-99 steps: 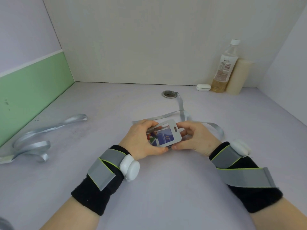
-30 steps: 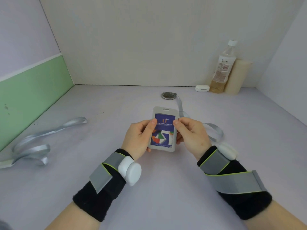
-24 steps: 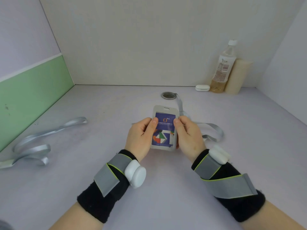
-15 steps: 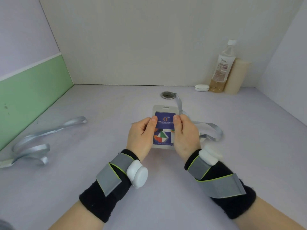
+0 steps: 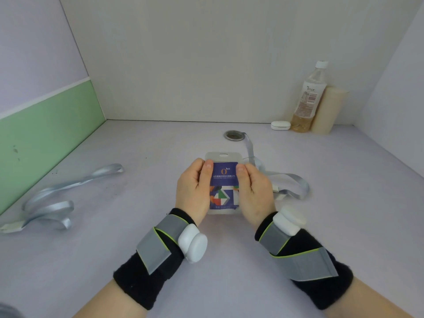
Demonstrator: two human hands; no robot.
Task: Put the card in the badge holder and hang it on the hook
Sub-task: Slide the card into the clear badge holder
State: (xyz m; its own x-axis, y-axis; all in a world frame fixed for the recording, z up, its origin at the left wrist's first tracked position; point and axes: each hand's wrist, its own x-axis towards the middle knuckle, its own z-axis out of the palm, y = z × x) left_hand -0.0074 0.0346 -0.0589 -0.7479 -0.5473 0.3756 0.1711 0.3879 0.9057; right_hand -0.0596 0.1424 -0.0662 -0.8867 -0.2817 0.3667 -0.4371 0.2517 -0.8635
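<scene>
At the middle of the table (image 5: 137,237), the badge holder (image 5: 223,156) with the card (image 5: 224,180) in it sits between the left hand (image 5: 192,193), gripping its left edge, and the right hand (image 5: 257,193), gripping its right edge. A lanyard (image 5: 292,179) lies behind and to the right, running back to a ring (image 5: 234,135). A second lanyard (image 5: 52,203) lies far left. In the back right corner stands a bottle (image 5: 308,99), with a case (image 5: 280,125) just left of it and a cylinder (image 5: 329,111) just right.
</scene>
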